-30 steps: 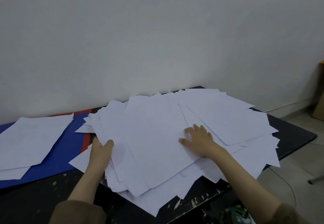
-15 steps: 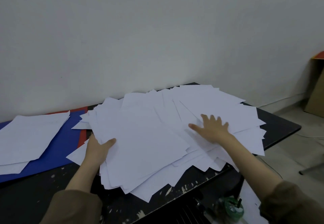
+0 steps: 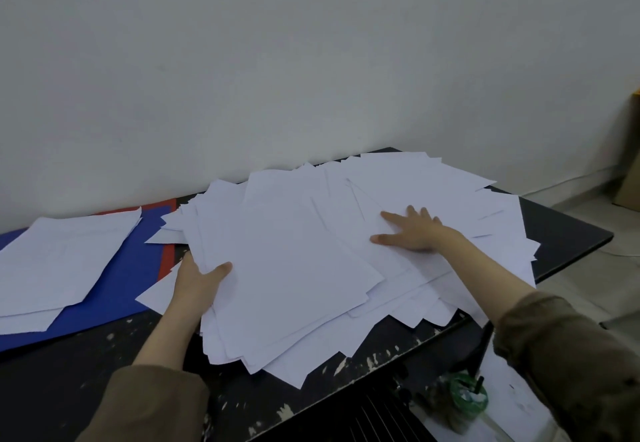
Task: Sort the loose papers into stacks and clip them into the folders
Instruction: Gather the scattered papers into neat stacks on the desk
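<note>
Change log: loose paper pile, both hands.

I see my right hand (image 3: 414, 232) moved from the pile's middle up and right across the loose papers (image 3: 433, 192), fingers flat and spread. The top sheaf (image 3: 291, 265) has swung under my left hand (image 3: 197, 277), its near edge now squarer; the thumb lies further onto it.

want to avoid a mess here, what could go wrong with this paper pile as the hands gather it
1. The loose paper pile overhangs the near table edge, so sheets could slide to the floor.
2. The left hand grips only one side of a bunch; uneven sheets may fan out or crease.
3. The right hand presses flat; dragging could crumple sheets beneath.
</note>
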